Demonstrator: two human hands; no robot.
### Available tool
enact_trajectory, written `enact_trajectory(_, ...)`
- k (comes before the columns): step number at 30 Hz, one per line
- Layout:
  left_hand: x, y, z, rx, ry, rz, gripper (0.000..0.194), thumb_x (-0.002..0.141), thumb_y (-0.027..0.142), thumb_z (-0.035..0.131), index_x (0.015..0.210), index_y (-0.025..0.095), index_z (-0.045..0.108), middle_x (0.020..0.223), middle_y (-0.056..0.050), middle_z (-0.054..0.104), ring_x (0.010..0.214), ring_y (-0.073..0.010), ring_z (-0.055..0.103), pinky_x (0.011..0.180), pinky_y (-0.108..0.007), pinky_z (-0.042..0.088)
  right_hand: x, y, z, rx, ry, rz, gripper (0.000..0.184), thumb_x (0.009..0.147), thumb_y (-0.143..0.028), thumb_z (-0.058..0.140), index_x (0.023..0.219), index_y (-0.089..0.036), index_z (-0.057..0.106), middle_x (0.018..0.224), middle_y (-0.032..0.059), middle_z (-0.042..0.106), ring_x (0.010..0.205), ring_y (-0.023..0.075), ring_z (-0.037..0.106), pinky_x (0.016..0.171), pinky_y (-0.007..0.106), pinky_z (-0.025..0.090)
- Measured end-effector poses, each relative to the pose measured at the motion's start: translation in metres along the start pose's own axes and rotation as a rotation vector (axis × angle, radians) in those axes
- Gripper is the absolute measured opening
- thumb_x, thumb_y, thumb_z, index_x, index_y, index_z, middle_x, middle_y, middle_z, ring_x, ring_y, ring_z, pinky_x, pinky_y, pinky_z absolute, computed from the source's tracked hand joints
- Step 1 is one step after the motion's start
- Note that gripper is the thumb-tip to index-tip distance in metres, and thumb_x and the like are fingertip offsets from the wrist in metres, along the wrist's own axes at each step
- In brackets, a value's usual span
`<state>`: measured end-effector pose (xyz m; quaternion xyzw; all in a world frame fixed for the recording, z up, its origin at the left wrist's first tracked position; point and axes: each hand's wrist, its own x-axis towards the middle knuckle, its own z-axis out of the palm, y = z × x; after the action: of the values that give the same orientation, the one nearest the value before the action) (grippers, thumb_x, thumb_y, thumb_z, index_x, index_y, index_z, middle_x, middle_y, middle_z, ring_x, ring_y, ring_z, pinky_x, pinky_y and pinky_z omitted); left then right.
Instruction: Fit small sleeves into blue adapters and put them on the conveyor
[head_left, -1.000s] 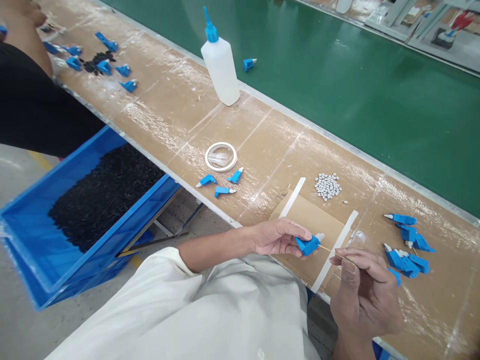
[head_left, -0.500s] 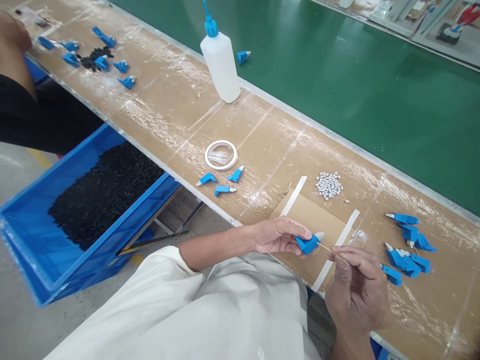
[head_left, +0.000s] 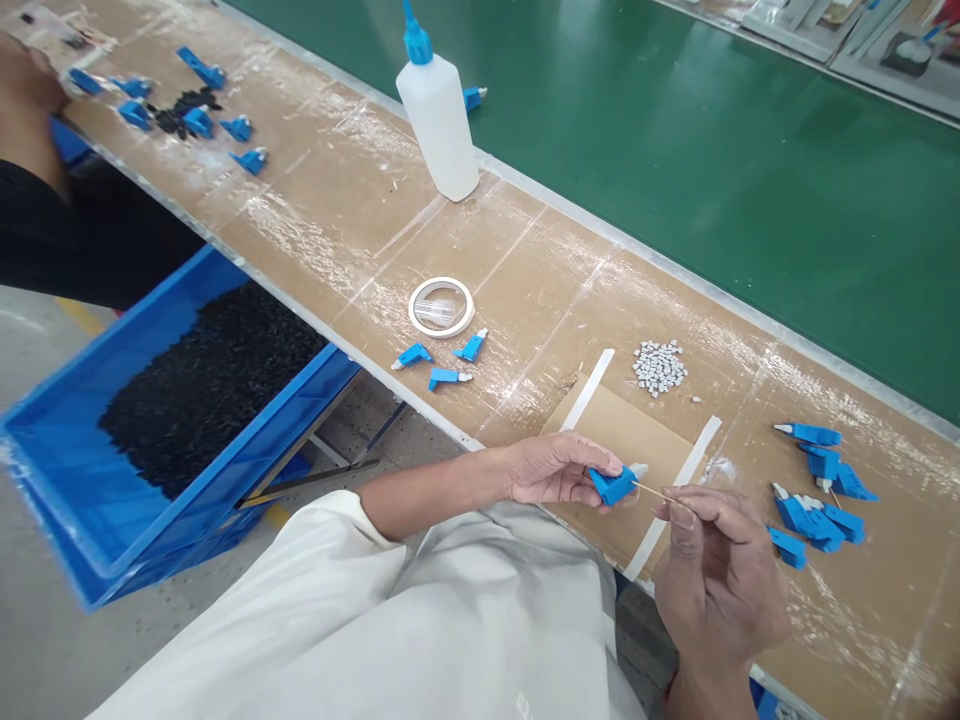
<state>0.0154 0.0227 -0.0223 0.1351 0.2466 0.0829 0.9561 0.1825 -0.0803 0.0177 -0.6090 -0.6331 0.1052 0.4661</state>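
Observation:
My left hand (head_left: 559,470) pinches a small blue plastic part (head_left: 613,486) with a whitish tip, above a cardboard sheet (head_left: 637,430) held down by white tape strips. Between thumb and fingers of my right hand (head_left: 716,565) is a thin wooden stick (head_left: 654,491). The stick's far end meets the side of the blue part; whether it goes inside I cannot tell. Just beyond the cardboard lies a heap of small grey-white pieces (head_left: 660,367). To the right of my right hand several similar blue parts (head_left: 817,520) lie in a loose group.
A tape roll (head_left: 412,312) and three blue parts (head_left: 448,377) lie left of the cardboard. A white squeeze bottle (head_left: 442,130) stands by the green belt (head_left: 675,150). Below the table edge is a blue crate (head_left: 52,430) of black pieces. Another person's arm (head_left: 30,110) is at far left.
My right hand has shifted slightly left with the stick, towards the blue part, then marginally back. The blue part on the green belt has moved left, now partly behind the bottle.

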Motion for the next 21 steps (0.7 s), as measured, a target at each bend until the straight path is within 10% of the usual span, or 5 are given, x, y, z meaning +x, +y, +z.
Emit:
enact_trajectory(6, 0.0, 0.0, -0.002, -0.004, 0.019, -0.018, 0.013, 0.078, 0.02, 0.073, 0.079, 0.007, 0.068, 0.067, -0.007, 0.069, 0.058, -0.0116, 0.068, 0.051, -0.014, 0.051, 0.003, -0.004, 0.002, 0.06, -0.017, -0.048, 0.018, 0.092, -0.008, 0.061, 0.103, -0.021, 0.062, 0.086, 0.0018, 0.069, 0.081, 0.0177, 0.066, 0.072, 0.034, 0.054)
enact_trajectory(14, 0.002, -0.004, -0.011, -0.141, -0.031, -0.069, 0.015, 0.08, 0.019, 0.068, 0.086, 0.005, 0.07, 0.085, -0.012, 0.073, 0.063, -0.012, 0.068, 0.053, -0.017, 0.052, 0.005, -0.017, -0.005, 0.402, 0.26, 0.303, 0.002, 0.093, -0.018, 0.064, 0.093, -0.02, 0.065, 0.085, 0.0034, 0.062, 0.077, 0.0183, 0.06, 0.057, 0.03, 0.049)
enact_trajectory(21, 0.004, -0.009, -0.019, -0.193, -0.052, -0.044, 0.014, 0.086, 0.016, 0.062, 0.09, 0.004, 0.069, 0.087, -0.013, 0.072, 0.066, -0.0125, 0.068, 0.057, -0.02, 0.054, -0.015, 0.012, -0.011, -0.085, -0.065, 0.096, 0.012, 0.089, -0.014, 0.067, 0.096, -0.023, 0.069, 0.092, 0.0041, 0.064, 0.085, 0.0193, 0.061, 0.073, 0.035, 0.05)
